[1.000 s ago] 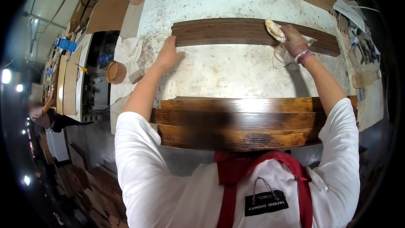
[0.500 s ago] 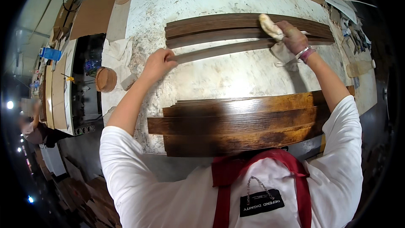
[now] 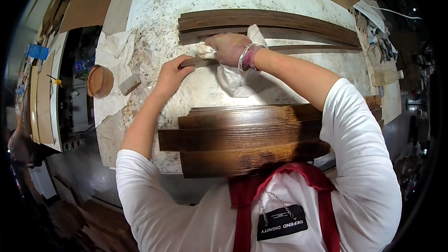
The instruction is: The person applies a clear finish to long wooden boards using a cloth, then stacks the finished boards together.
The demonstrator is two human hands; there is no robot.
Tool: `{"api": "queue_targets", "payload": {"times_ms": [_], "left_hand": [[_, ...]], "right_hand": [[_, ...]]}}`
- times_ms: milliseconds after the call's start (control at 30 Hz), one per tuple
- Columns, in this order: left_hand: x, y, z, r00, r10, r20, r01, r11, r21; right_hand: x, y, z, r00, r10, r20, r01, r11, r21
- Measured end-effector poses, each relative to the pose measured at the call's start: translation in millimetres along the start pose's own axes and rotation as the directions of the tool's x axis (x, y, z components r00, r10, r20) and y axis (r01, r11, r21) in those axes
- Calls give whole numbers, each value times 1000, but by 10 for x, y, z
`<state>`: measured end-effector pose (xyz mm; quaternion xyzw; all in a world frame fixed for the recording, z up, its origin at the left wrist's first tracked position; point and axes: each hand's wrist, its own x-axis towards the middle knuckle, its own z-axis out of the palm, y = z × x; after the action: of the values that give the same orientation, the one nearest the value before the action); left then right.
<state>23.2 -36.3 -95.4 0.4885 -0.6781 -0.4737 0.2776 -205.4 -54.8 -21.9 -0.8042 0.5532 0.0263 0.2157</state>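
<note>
A long dark-stained wooden strip (image 3: 308,48) lies across the white stained workbench (image 3: 154,14), pulled a little nearer than the other dark strips (image 3: 261,18) behind it. My left hand (image 3: 171,74) pinches the strip's left end. My right hand (image 3: 228,49), stained reddish and wearing a bracelet, presses a white rag (image 3: 238,81) onto the strip close to that end. The rag hangs down over the bench below my wrist.
A stack of glossy brown stained boards (image 3: 247,137) lies at the near bench edge by my chest. A round brown tin (image 3: 99,80) and a small block (image 3: 129,84) sit on a white cloth at the left. Tools and a bottle (image 3: 386,77) crowd the right side.
One strip has been drawn away from the far stack toward me. My right hand with the rag has slid from the strip's right part to its left end, beside my left hand.
</note>
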Motion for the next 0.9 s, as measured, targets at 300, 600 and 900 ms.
{"api": "queue_targets", "payload": {"times_ms": [300, 600, 900], "left_hand": [[-13, -64, 96, 992, 58, -112, -40, 987, 152], [-119, 267, -352, 993, -102, -64, 107, 991, 83], [-1194, 1114, -547, 886, -461, -44, 463, 881, 93]], "right_hand": [[-163, 66, -210, 979, 188, 74, -190, 982, 24], [-610, 600, -453, 963, 239, -122, -205, 949, 241], [-3379, 3783, -1360, 553, 611, -566, 241, 533, 811]]}}
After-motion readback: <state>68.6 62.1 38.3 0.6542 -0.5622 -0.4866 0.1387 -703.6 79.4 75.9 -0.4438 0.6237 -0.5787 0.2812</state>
